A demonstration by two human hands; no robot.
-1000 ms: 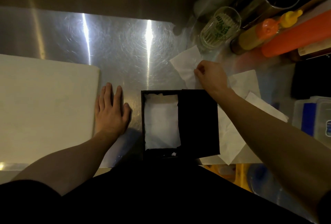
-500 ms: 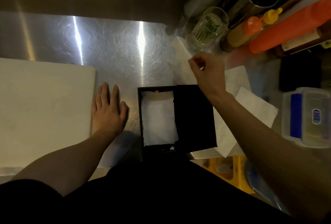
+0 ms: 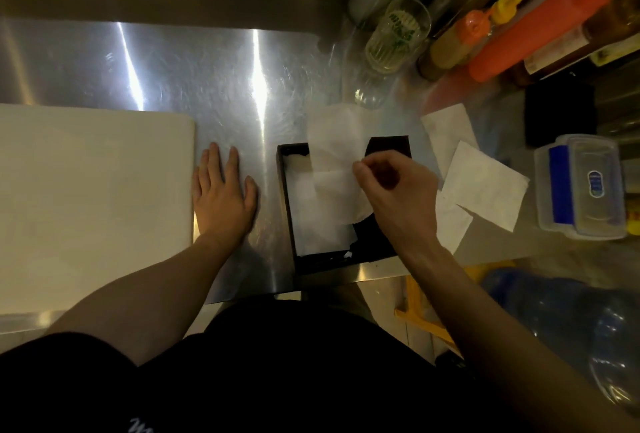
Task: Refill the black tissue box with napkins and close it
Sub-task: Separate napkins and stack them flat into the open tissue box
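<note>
The black tissue box (image 3: 286, 204) lies open on the table (image 3: 207, 86), directly under the right hand (image 3: 394, 197), whose fingers (image 3: 362, 174) pinch a napkin (image 3: 334, 152); left hand (image 3: 221, 197) rests flat beside it.

R hand (image 3: 394, 197) fingers pinch napkin (image 3: 334, 145) over open black box (image 3: 287, 204).

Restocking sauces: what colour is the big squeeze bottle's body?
Orange-red; the squeeze bottle shows best in the head view, far right.

right hand (image 3: 394, 197): moved from counter behind box to above black tissue box (image 3: 287, 211), now pinching a lifted napkin (image 3: 334, 152).
</note>
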